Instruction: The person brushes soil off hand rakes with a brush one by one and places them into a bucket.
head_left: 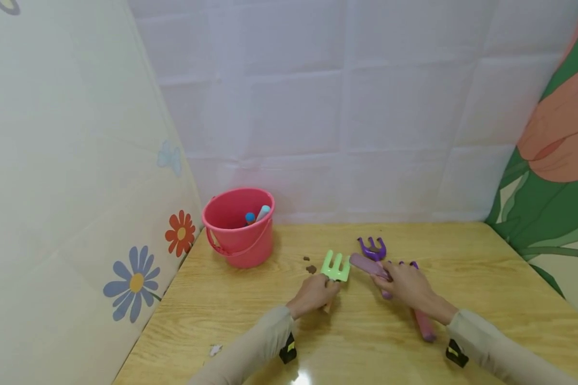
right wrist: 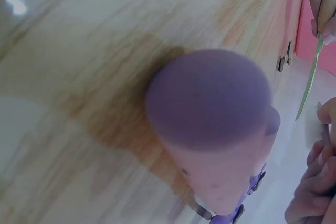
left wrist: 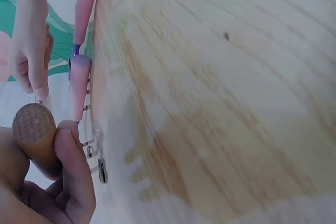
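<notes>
My left hand [head_left: 314, 294] grips the wooden handle [left wrist: 38, 135] of a light green toy garden fork [head_left: 335, 267], its prongs pointing away. In my right hand [head_left: 407, 283] is a flat, blunt-ended piece [head_left: 366, 264], mauve in the head view and whitish in the right wrist view [right wrist: 315, 127]; its kind is unclear. It is held close beside the green fork; contact cannot be told. Beneath and around the right hand lie a purple toy hand rake [head_left: 373, 248] and a second purple tool, partly hidden, with a pink handle [head_left: 424, 323].
A pink bucket [head_left: 245, 251] with blue-ended items [head_left: 262, 213] inside stands at the back left. Small dark brown bits [head_left: 310, 269] lie between bucket and fork. A white scrap [head_left: 215, 350] is near the left front. Cloth walls [head_left: 294, 117] border the wooden table [head_left: 250, 299].
</notes>
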The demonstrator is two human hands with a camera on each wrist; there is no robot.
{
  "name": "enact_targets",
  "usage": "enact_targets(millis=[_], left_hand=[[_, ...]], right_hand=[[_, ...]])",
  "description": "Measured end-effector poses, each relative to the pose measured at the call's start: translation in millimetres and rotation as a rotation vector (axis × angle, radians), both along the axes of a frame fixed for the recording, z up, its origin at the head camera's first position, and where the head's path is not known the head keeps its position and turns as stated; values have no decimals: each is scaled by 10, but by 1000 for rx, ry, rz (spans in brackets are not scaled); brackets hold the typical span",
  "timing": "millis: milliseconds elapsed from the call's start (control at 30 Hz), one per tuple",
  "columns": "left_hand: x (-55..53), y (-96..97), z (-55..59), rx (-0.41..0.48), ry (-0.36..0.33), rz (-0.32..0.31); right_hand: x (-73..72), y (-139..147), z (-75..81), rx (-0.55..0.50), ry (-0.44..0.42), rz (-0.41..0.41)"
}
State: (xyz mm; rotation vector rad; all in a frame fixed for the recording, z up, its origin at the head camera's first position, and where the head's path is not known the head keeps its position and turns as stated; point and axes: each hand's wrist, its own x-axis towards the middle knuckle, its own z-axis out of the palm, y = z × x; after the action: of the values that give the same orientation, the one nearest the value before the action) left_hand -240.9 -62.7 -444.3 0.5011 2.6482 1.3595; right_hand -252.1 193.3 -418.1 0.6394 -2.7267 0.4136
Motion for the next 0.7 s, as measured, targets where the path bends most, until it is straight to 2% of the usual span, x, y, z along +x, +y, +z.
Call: enact_targets(millis=[233,500,600,700], left_hand=[[-6,-40,47,-14,-13,-16],[-21,-95,65,-51,11,9],[-34,-128,64,-58,-8,13],[-55,-148,83,-68,1,18]], right_hand=[[-19,2,-9,5,0,20],[-45,78,-26,15,25,10],[-53,95,-30,26,17,20],[-56,101,-32,47,-11,39]])
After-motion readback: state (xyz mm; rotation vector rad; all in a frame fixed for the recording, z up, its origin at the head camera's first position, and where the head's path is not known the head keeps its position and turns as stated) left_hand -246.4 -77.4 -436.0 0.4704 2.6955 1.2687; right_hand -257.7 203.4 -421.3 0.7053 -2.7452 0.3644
